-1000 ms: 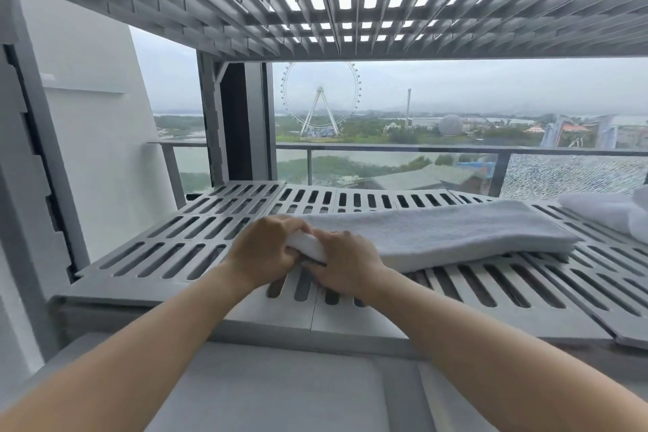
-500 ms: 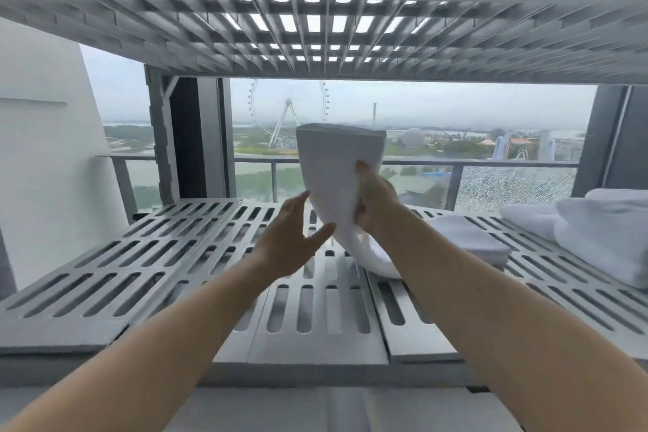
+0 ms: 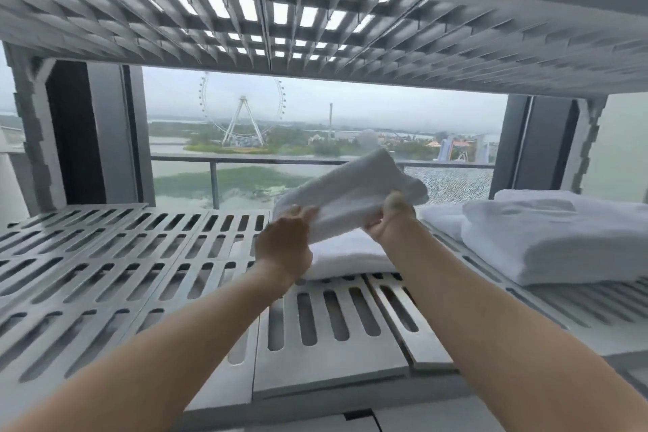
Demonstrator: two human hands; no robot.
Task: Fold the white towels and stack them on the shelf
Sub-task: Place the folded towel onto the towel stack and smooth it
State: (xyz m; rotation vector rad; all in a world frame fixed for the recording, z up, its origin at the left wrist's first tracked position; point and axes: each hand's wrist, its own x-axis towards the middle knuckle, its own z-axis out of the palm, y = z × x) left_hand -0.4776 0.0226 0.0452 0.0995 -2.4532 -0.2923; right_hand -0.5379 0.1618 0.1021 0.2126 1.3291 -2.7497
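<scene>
A white towel is bent over on itself at the middle of the slotted grey shelf. Its upper layer is raised and tilted up toward the back right, and its lower layer lies flat on the shelf. My left hand grips the raised layer's near left end. At the near right end, my right hand pinches the same layer. On the shelf's right side lies a pile of folded white towels.
A second slotted grey shelf hangs low overhead. Grey uprights stand at the back left and back right. Behind the shelf are a railing and a window with a Ferris wheel outside.
Both hands first held the towel's near end flat on the shelf, then the right hand lifted that end upright. Now both hands carry it, lower and slanted, over the rest of the towel.
</scene>
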